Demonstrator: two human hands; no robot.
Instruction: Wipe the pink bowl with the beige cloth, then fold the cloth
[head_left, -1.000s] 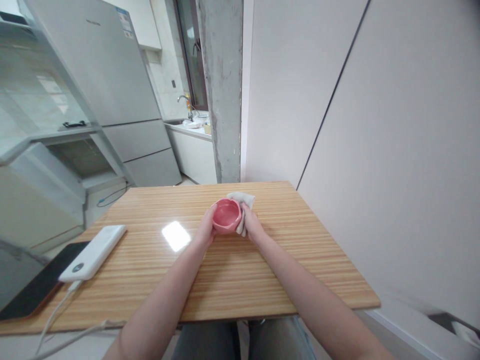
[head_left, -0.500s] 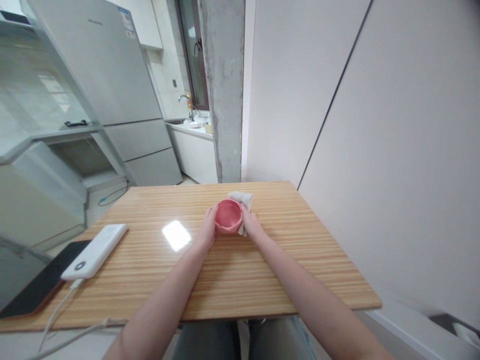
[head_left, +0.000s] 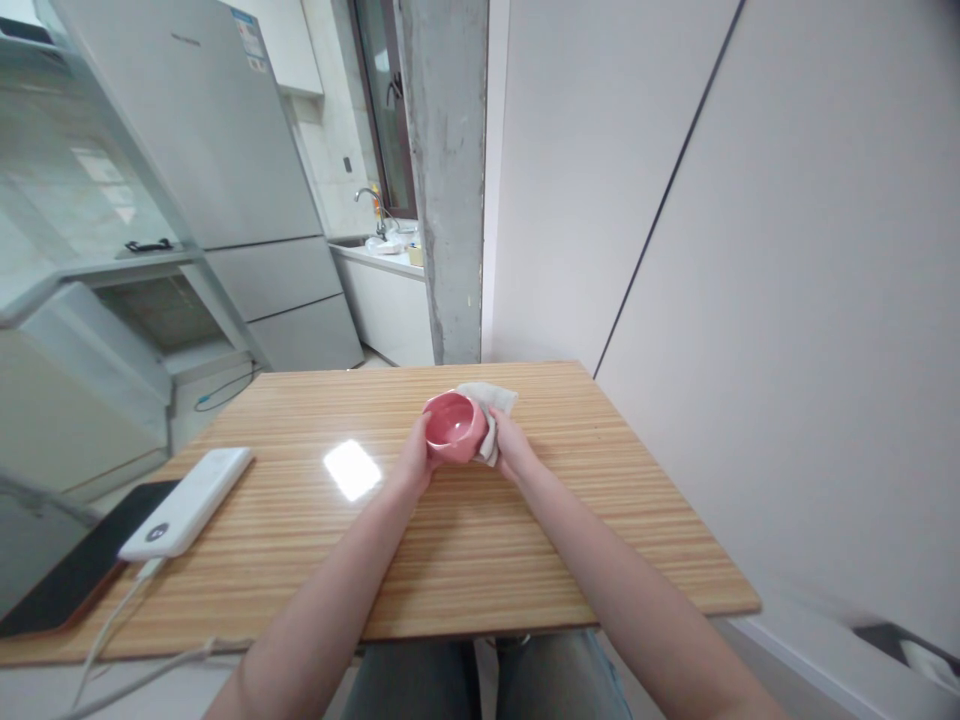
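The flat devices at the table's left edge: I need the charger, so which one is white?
The power bank, white with a cable, lying nearer the bowl; the phone beside it is black.

A white power bank and dark phone lie on the wooden table.

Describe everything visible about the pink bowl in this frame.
The pink bowl is small, round and glossy, ceramic by its look, and its inside looks empty. It is held over the wooden table, tilted toward the camera. The left hand grips its near-left side; the right hand presses a pale cloth against its right side.
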